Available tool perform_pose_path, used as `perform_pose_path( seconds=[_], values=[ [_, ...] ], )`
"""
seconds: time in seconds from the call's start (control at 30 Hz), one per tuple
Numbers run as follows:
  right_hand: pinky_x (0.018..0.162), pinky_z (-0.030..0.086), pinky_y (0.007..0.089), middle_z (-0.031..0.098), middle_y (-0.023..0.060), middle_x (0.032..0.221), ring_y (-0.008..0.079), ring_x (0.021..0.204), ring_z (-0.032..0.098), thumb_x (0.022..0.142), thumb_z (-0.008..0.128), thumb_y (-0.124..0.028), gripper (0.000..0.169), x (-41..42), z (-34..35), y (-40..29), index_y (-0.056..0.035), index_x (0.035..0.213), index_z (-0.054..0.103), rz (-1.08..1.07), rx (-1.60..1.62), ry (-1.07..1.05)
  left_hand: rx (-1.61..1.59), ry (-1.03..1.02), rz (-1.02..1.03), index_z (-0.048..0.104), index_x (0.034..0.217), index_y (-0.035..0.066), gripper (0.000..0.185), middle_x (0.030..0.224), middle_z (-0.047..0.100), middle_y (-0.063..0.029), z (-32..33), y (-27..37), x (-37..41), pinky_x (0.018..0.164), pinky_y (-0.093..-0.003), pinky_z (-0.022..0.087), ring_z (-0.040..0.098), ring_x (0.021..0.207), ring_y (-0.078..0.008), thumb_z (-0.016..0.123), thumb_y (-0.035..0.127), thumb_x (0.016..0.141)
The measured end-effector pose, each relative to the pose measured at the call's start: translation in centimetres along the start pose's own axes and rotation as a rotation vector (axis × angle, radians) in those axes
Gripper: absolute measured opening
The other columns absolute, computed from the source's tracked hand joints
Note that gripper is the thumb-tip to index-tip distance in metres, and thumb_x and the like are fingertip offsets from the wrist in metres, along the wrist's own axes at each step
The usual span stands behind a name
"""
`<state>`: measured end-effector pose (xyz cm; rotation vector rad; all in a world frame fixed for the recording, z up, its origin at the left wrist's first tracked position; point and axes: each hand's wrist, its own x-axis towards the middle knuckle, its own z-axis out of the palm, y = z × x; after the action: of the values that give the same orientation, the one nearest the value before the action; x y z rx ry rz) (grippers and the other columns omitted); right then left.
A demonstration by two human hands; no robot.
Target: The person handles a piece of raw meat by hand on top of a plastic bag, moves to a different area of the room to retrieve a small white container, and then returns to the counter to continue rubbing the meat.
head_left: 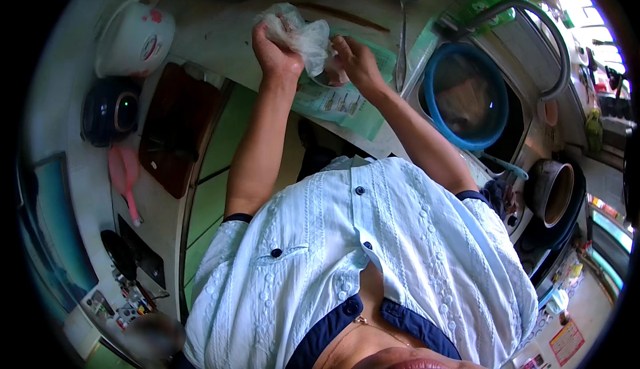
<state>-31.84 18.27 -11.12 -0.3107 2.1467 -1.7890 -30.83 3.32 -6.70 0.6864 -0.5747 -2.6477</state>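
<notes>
Crumpled clear plastic film or a bag (pixel 300 36) is gripped in my left hand (pixel 276 56), raised over the counter. Just to its right, my right hand (pixel 359 64) has its fingers bent at a small bowl (pixel 332 76) with something pale pink in it; whether they grip the rim or the contents I cannot tell. The bowl is over a light green printed sheet (pixel 345 101) at the counter's edge. Beyond the hands lie brown chopsticks (pixel 345 15), and a metal ladle (pixel 402 39) lies to their right.
A blue basin (pixel 431 94) holding water and something pale stands in the sink at right, under a curved faucet (pixel 562 39). At left are a white lidded container (pixel 137 39), a dark blue appliance (pixel 110 111), a brown board (pixel 175 124) and a pink ladle-like utensil (pixel 123 171).
</notes>
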Motion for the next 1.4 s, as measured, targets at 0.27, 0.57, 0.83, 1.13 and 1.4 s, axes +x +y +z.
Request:
perform_pose_path(
  seconds=[0.27,0.57,0.83,1.13,1.4],
  values=[
    [0.072,0.046,0.0328,0.053,0.0110,0.100,0.0196,0.088,0.054,0.083,0.046,-0.048,0.056,-3.3,-4.7,-2.5,-0.0004,0.112,0.043,0.326,0.872,0.011,1.374,-0.428,0.171,0.050,0.095,0.000,0.033,0.095,0.050,-0.0136,-0.1,-8.5,-2.2,0.081,-0.0396,0.039,0.048,0.089,-0.0288,0.058,0.025,0.074],
    [0.067,0.047,0.0265,0.060,0.0099,0.086,0.0160,0.076,0.057,0.079,0.059,-0.015,0.026,-4.8,-9.8,1.9,0.0020,0.098,0.055,0.103,0.475,0.357,1.596,-1.222,0.315,0.045,0.117,0.002,0.048,0.107,0.050,-0.0156,0.1,-9.0,-4.4,0.085,-0.0346,0.039,0.049,0.099,-0.0253,0.062,0.013,0.074],
    [0.069,0.043,0.0265,0.059,0.0116,0.087,0.0159,0.076,0.054,0.079,0.058,-0.020,0.034,-2.9,-8.0,2.8,0.0050,0.101,0.053,0.144,0.312,0.281,1.671,-0.375,-0.087,0.044,0.116,0.003,0.037,0.101,0.053,-0.0080,-10.5,-1.7,2.0,0.072,-0.0295,0.048,0.054,0.089,-0.0157,0.053,0.014,0.082],
    [0.080,0.043,0.0378,0.055,0.0211,0.103,0.0368,0.094,0.052,0.077,0.053,-0.020,0.034,-1.9,-6.1,5.6,-0.0042,0.107,0.054,-0.140,-0.626,-0.085,0.941,-0.198,-0.449,0.036,0.122,0.005,0.044,0.112,0.048,-0.0102,-10.1,-4.7,0.4,0.076,-0.0359,0.050,0.052,0.098,-0.0225,0.051,0.016,0.081],
    [0.081,0.042,0.0396,0.050,0.0188,0.110,0.0364,0.096,0.050,0.074,0.056,-0.012,0.034,-1.4,-4.4,5.3,-0.0062,0.107,0.051,-0.254,-0.766,-0.164,0.744,0.031,-0.274,0.038,0.117,0.002,0.037,0.106,0.050,-0.0130,-12.1,0.5,2.9,0.071,-0.0353,0.053,0.056,0.090,-0.0238,0.046,0.009,0.082]
  ],
)
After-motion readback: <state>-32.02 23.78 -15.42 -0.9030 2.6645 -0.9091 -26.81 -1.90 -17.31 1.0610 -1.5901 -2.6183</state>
